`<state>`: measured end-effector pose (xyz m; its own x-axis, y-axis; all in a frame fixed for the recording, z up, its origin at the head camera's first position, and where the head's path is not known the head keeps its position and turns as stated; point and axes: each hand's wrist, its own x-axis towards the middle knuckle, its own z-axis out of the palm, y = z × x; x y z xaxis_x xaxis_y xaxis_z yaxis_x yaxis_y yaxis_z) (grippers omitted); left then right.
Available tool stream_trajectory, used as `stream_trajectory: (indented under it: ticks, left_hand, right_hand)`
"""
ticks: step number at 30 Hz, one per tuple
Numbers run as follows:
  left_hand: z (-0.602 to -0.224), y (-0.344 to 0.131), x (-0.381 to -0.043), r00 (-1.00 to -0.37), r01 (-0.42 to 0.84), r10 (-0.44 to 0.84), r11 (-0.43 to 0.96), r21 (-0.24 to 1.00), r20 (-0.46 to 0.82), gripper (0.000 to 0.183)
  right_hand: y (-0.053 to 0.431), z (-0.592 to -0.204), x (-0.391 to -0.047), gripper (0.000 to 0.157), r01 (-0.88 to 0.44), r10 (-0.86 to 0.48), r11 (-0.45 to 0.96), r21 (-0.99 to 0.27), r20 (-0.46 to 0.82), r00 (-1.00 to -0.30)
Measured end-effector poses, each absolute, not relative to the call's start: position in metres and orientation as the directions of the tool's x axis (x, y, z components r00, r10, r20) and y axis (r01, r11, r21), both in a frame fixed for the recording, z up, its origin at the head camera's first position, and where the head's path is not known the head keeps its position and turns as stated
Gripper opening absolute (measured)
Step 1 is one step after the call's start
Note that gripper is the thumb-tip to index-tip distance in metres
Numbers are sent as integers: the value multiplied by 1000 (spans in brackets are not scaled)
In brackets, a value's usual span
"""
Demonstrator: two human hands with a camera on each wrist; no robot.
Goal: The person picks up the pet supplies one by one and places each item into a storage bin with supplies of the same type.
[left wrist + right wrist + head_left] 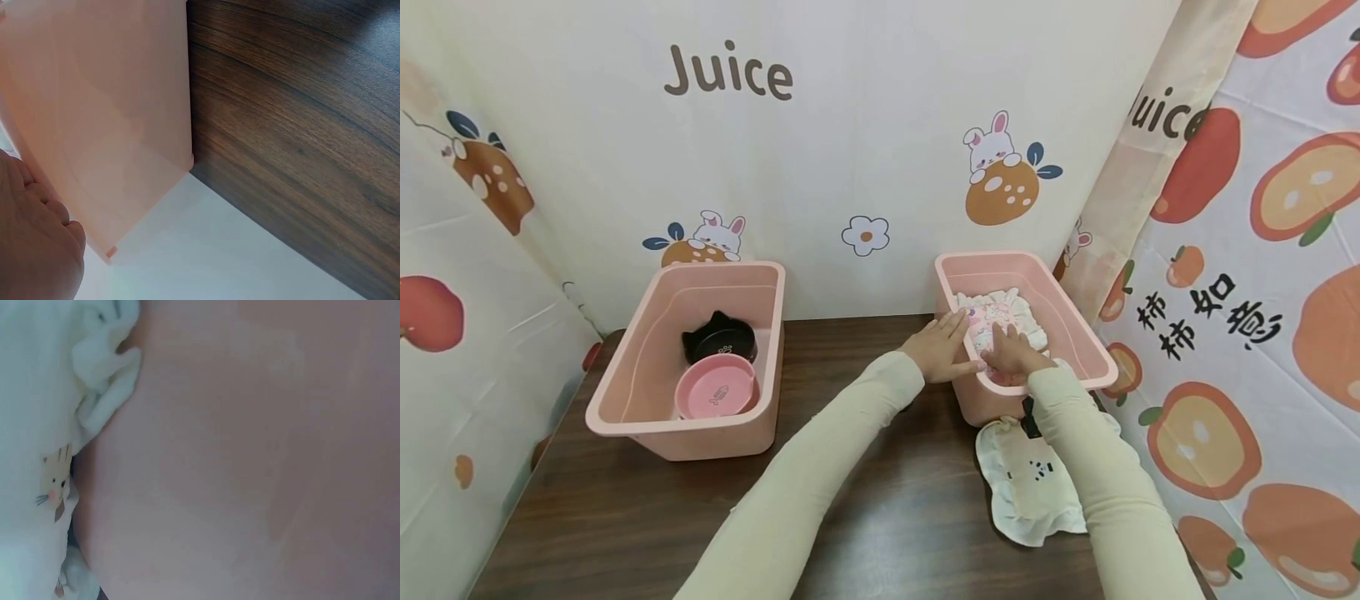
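Note:
My left hand (938, 346) rests at the left rim of the right-hand pink bin (1078, 354), fingers straight and reaching over to a ruffled cloth piece (1011, 308). That cloth is white-edged with a pink printed middle and lies inside the bin. Reaching in over the near rim, my right hand (1015, 357) presses on the cloth with its fingers extended. In the left wrist view the left hand (37, 231) is beside the bin's pink wall (119, 112). The right wrist view shows white ruffled cloth (37, 487) with a cat print beside a pink surface; no hand appears there.
A cream ruffled cloth piece (1026, 492) with a small face print and a black strap (1030, 421) lies before the right bin, partly under the right sleeve. The left pink bin (632, 367) holds a black cat-eared bowl (722, 333) and a pink bowl (718, 387). Printed curtains surround the table.

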<state>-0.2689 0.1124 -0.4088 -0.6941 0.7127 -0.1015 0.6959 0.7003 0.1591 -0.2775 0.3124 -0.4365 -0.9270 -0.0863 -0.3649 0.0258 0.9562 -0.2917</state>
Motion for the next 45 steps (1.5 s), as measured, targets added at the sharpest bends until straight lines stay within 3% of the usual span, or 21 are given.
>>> stream_trajectory:
  ticks: [5,12,17,31,45]
  left_hand:
    - [-407,111,-267,-690,696,717,695,180,-102,86]
    - [-407,111,-268,-703,685,706,705,183,-89,87]
    - [-409,112,-268,-708,675,699,711,197,-96,87]
    - [-407,111,-267,-704,686,703,709,161,-100,87]
    - [-414,116,-273,-712,668,691,722,183,-129,88]
  right_hand:
    - [318,-434,-279,73,-45,-140,958,-285,-321,-937]
    - [324,-418,-272,67,-155,-253,912,-381,-224,-941]
    - [329,-404,-263,66,-234,-306,908,-347,-167,-937]
    - [360,-368,-200,70,-372,-421,841,-392,-44,-906]
    - [395,-376,-113,82,-245,-277,817,-521,17,-961]
